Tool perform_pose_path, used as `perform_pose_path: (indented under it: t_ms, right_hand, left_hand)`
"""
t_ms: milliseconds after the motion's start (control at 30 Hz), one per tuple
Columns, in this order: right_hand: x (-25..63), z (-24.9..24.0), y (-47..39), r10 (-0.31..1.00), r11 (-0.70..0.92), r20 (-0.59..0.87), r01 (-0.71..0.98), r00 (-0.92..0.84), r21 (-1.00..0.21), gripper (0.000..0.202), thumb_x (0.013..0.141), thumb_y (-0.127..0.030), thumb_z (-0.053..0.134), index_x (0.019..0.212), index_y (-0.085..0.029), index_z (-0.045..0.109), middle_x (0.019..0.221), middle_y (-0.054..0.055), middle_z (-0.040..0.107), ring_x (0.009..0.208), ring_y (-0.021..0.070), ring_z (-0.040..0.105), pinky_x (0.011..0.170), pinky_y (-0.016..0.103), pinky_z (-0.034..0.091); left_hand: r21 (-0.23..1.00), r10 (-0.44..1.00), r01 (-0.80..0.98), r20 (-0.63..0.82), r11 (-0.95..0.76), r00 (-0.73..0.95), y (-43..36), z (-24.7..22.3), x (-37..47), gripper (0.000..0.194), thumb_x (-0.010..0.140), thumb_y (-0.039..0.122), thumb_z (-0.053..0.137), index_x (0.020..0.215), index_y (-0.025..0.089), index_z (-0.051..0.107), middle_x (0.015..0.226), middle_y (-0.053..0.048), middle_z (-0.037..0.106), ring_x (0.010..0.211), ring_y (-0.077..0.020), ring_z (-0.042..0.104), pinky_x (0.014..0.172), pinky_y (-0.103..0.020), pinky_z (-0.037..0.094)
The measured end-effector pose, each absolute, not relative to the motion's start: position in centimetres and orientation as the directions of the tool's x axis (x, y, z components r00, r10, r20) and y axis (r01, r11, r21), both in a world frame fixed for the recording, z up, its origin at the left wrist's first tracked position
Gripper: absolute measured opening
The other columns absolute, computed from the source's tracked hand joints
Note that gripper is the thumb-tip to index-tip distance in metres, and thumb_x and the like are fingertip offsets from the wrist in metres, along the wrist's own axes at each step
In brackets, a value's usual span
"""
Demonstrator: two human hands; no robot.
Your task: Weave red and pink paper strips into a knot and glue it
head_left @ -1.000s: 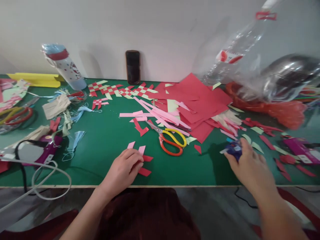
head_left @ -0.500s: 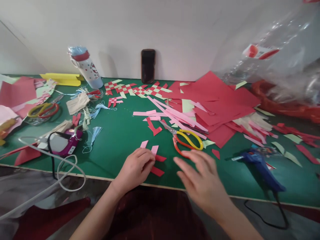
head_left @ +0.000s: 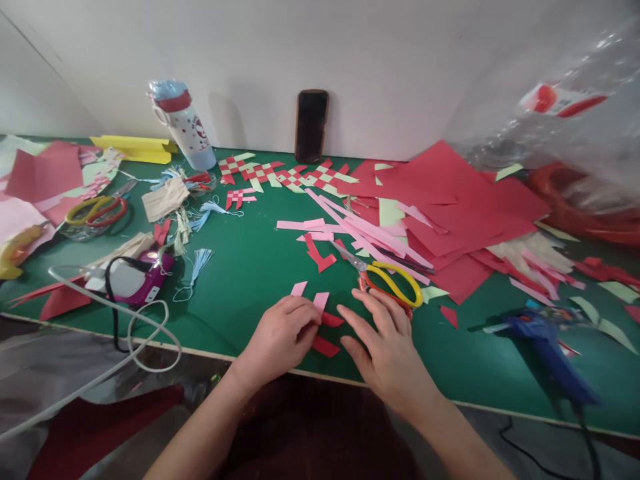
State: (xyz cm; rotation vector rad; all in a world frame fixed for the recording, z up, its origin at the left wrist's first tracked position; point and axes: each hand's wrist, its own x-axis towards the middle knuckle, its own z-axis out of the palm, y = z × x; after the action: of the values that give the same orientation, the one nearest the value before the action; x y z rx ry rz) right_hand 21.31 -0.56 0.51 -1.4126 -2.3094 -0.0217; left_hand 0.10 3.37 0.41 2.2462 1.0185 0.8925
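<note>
Near the table's front edge, my left hand (head_left: 284,333) is closed on a small piece of pink and red paper strips (head_left: 326,346), whose ends stick out above and to the right of the fingers. The woven middle is hidden by the hand. My right hand (head_left: 383,340) has its fingers spread and holds nothing, just right of the strips. Behind its fingertips lie yellow and red scissors (head_left: 397,283), partly covered by that hand. Pink strips (head_left: 370,233) and a bent red strip (head_left: 319,255) lie beyond.
Red sheets (head_left: 465,213) are piled at back right, a blue glue gun (head_left: 550,353) at right. A phone (head_left: 311,127) leans on the wall near woven pieces (head_left: 263,175) and a bottle (head_left: 187,127). Cables, a purple device (head_left: 154,277) and tassels (head_left: 201,263) lie left.
My right hand has moved left toward the strips and now covers part of the scissors' red handle. The view has shifted, so the table items appear displaced. My left hand keeps its grip.
</note>
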Motion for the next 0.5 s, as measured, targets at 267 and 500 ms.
perform_pose_path:
  t_ms: [267,500]
  right_hand:
    - [21.91,-0.25,-0.23,0.839,0.462,0.470,0.817,-0.276,-0.344,0.029,0.093,-0.017,0.052,0.120,-0.017,0.061,0.132,0.015,0.051,0.127,0.0302,0.042,0.103,0.052,0.042]
    - [21.72,-0.16,-0.54,0.831,0.469,0.482,0.815,-0.277,-0.341,0.025,0.090,-0.020,0.058,0.113,-0.019,0.067,0.128,0.013,0.057,0.121,0.0301,0.048,0.100,0.052,0.046]
  left_hand:
    - [0.603,0.760,0.487,0.360,-0.632,0.540,2.91,0.08,-0.10,0.017,0.094,0.019,0.056,0.091,0.019,0.073,0.100,-0.007,0.066,0.092,-0.0179,0.061,0.083,-0.033,0.053]
    - [0.594,0.758,0.490,0.373,-0.638,0.535,3.04,0.05,-0.08,0.019,0.095,0.019,0.054,0.102,0.019,0.072,0.099,-0.007,0.067,0.090,-0.0173,0.061,0.080,-0.032,0.054]
